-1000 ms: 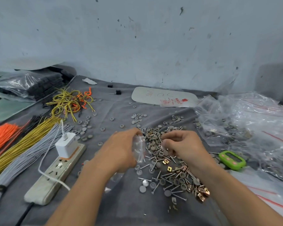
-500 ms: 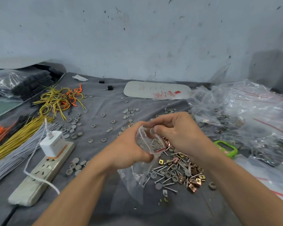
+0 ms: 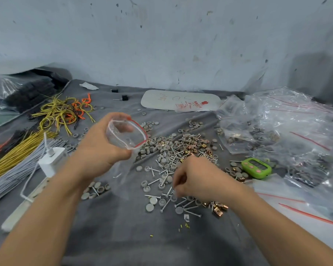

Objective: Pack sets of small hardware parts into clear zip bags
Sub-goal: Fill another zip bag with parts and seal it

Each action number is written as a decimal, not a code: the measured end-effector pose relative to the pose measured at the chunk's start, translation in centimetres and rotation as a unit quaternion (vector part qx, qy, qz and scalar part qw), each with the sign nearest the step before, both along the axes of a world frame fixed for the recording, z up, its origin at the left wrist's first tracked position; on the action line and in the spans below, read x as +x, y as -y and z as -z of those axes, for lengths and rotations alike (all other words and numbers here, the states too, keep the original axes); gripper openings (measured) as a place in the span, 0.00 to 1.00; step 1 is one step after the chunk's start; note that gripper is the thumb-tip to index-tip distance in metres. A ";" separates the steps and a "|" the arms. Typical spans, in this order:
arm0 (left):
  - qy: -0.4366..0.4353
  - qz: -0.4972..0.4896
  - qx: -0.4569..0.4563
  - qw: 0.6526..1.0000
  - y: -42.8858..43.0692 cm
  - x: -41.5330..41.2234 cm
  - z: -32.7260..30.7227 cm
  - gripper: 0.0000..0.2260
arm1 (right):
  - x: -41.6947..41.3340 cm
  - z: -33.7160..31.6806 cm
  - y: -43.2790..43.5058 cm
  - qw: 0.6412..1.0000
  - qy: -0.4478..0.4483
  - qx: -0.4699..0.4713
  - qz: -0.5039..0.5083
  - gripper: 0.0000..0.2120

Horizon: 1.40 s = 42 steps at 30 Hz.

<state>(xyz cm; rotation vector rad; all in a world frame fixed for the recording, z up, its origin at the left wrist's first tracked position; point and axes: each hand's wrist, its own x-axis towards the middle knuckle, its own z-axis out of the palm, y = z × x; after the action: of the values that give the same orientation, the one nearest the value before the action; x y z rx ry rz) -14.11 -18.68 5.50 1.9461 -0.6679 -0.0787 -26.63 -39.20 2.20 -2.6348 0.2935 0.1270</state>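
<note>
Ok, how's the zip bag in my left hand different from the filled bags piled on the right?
The zip bag in the left hand is held up off the table, mouth open; the piled bags lie on it. The zip bag looks nearly empty; the piled bags hold hardware parts. Both are clear with a red zip line.

Single head-worn wide-angle view: looks forward and down over the grey-clothed surface (image 3: pixel 108 233), close above it, the wall (image 3: pixel 161 45) behind its far edge.
</note>
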 end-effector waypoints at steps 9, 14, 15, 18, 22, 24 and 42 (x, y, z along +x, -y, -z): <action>0.152 -0.018 0.277 0.948 1.4 0.3 2.0 0.31 | 0.1 1.7 -2.1 0.989 0.005 -0.149 -0.004 0.04; 0.145 0.012 0.303 0.942 1.7 0.3 2.5 0.32 | 0.3 1.8 -2.1 0.985 -0.011 -0.167 -0.032 0.03; 0.145 0.013 0.301 0.942 1.7 0.3 2.5 0.32 | 0.4 1.9 -2.3 0.984 -0.009 -0.175 -0.036 0.05; 0.146 0.017 0.300 0.943 1.7 0.3 2.4 0.33 | 0.6 2.0 -2.5 0.983 -0.002 -0.182 -0.038 0.08; 0.153 0.018 0.305 0.940 2.0 0.2 2.4 0.33 | 0.9 1.6 -2.8 0.994 0.055 -0.096 0.005 0.04; 0.157 0.023 0.300 0.941 2.1 0.2 2.6 0.32 | 1.0 1.8 -3.6 0.995 0.065 -0.078 0.010 0.05; 0.153 0.017 0.283 0.947 1.5 0.4 2.6 0.33 | -1.3 3.1 -6.8 0.975 0.035 -0.196 -0.095 0.08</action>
<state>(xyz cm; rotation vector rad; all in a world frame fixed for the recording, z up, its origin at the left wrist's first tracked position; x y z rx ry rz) -13.67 -20.22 2.89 2.5300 -0.9608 0.0143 -27.91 -32.43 -0.93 -3.0497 0.0428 0.0400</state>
